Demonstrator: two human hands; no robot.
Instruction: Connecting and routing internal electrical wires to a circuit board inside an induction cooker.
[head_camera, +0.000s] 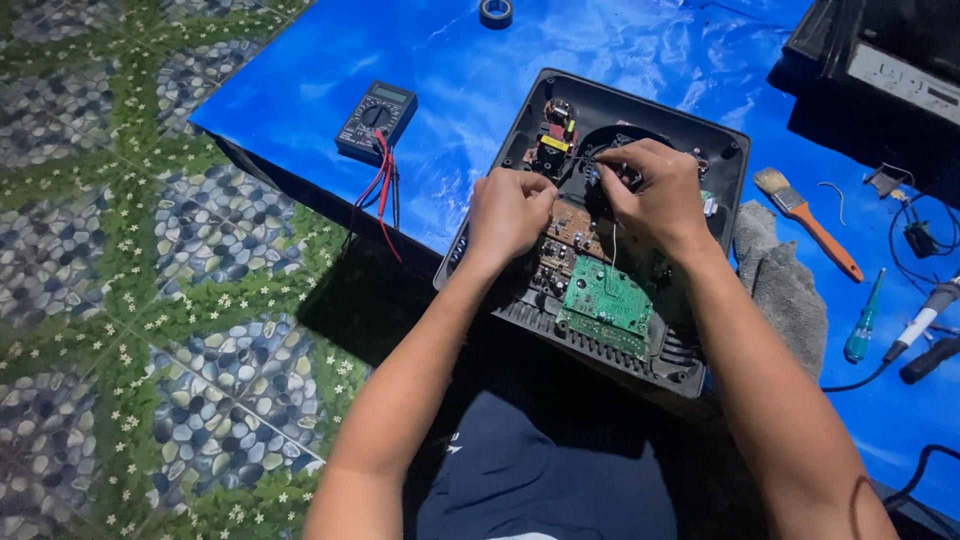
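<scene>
Two hands, left hand (508, 212) and right hand (655, 192), pinch what seem small parts inside the opened black casing (715, 150) at frame centre; its boards look fragile, so grip the rigid rim.

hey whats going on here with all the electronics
A person sits with an opened black appliance housing on their lap and the blue sheet. Both hands work inside it near the top: the left hand beside the brown circuit board, the right hand pinching something small, hidden by the fingers. A green board lies below. A multimeter, paintbrush and screwdriver lie nearby.
</scene>
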